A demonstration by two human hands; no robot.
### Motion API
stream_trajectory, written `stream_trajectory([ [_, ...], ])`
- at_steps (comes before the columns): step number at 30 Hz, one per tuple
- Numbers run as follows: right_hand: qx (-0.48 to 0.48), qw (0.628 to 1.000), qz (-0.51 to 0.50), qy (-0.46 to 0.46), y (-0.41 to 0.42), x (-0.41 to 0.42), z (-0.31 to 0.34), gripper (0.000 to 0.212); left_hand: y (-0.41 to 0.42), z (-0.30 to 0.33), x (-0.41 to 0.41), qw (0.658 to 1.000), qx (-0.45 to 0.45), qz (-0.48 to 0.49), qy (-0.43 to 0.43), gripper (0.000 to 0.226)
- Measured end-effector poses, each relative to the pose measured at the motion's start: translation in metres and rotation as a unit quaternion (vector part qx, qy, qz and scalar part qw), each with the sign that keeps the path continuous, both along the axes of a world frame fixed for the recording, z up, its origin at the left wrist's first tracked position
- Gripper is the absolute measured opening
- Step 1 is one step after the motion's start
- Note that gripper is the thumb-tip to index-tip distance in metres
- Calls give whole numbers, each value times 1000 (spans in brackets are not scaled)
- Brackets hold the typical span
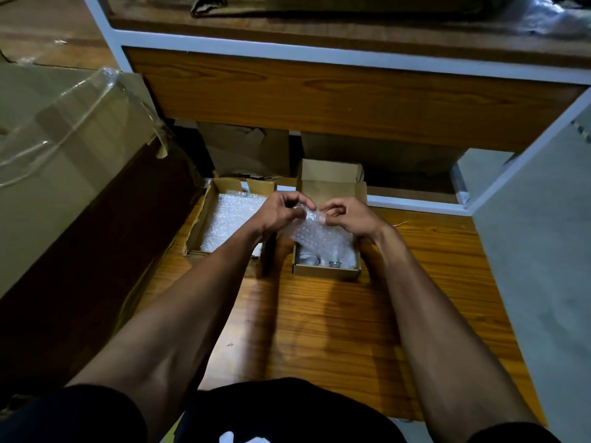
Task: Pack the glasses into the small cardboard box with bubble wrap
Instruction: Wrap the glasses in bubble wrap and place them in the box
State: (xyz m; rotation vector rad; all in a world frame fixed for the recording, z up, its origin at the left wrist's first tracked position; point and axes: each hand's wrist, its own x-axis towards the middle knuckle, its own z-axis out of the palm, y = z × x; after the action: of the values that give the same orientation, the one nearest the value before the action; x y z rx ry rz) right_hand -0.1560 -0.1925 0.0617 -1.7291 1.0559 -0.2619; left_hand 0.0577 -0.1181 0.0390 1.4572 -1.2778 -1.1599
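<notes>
Head view, surface: a brown wood-grain desk (335,321) fills the lower middle of the frame, under a white-framed shelf unit.
Head view, target box: the small open brown cardboard box (326,272) sits just right of centre, its lid flap standing up at the far side.
Head view, glasses: two clear glass tumblers (309,259) show at the near end of the small box, partly covered by the wrap; whether more lie beneath it cannot be told.
Head view, wrap in hand: a translucent sheet of bubble wrap (319,233) drapes from the hands down into the small box, over the glasses.
Head view, left hand: the left hand (281,212), at centre frame, has its fingers curled, pinching the top edge of the sheet.
Head view, right hand: the right hand (347,217), just beside the left, pinches the same edge with thumb and forefinger.
Head view, supply: a larger shallow cardboard tray lined with white bubble wrap (224,219) lies just left of the small box.
Step in hand: most likely laying or folding the wrap as a cover over glasses already in the box.
Next move: probably lowering the held edge, tucking it inside the far wall, then closing the flap; it calls for gentle pressure so the glasses do not knock together.
</notes>
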Motion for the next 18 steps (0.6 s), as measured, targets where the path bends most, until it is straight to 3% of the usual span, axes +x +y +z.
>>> stream_trajectory([
  [3, 22, 998, -47, -34, 2, -1, -5, 17, 0, -2, -2, 998, -6, 28, 63, 29],
  [7, 121, 975, -136, -131, 5, -8, -13, 23, -2, -12, -2, 984, 29, 98, 147, 54],
  [10, 169, 951, -171, -195, 8, -10, -20, 21, -2, -18, -5, 978, 71, 65, 187, 71],
  [14, 187, 938, -180, -231, 14, -10, -26, 16, -2, -18, -14, 981, 83, 58, 166, 59],
  [18, 164, 945, -172, -224, 13, -14, -24, 28, -6, -18, -13, 989, 52, 45, 129, 38],
])
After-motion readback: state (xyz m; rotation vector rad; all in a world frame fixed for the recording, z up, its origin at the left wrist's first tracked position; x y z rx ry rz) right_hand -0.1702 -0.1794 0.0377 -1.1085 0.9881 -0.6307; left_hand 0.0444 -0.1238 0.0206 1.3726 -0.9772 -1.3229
